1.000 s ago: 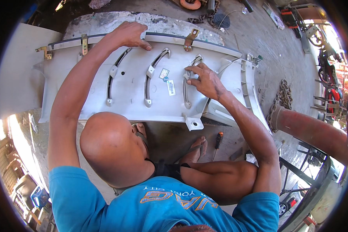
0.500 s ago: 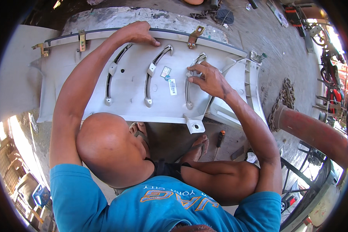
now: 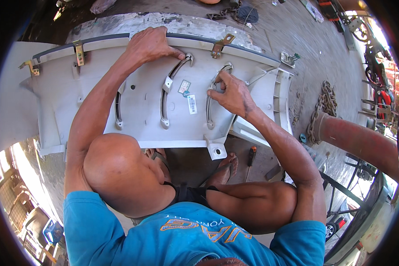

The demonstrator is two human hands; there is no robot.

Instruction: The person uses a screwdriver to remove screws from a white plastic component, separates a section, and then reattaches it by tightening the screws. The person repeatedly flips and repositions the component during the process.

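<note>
Panel (image 3: 146,126): one, grey, lying crosswise in front of the knees, inner face up, far edge dark-trimmed; what bore it could not be told.

Strips: three, curved, set along the panel's face. Left strip (image 3: 118,111): upper part hidden by the left arm. Middle strip (image 3: 164,106): visible along its length. Right strip (image 3: 209,111): upper part partly covered by fingers.

Left hand (image 3: 148,44): at the far edge; grip closed over that edge, thumb on the inner face near the middle strip's top.

Right hand (image 3: 235,94): at the right strip; finger and thumb bent close together, slightly parted. Whether the grip pinched the strip or merely touched it could not be told.

Brackets: three, brass-toned, along the far edge: end bracket (image 3: 31,68), left bracket (image 3: 79,53), right bracket (image 3: 221,45); all appeared mounted.

Lug (image 3: 217,151): at the near edge, its hole showing no bolt.

Screwdriver (image 3: 251,157): on the floor beside a foot, out of hand.

Condition: all three strips appeared in place; handling of the right one seemed unfinished. How firmly any was fastened could not be judged.
</note>
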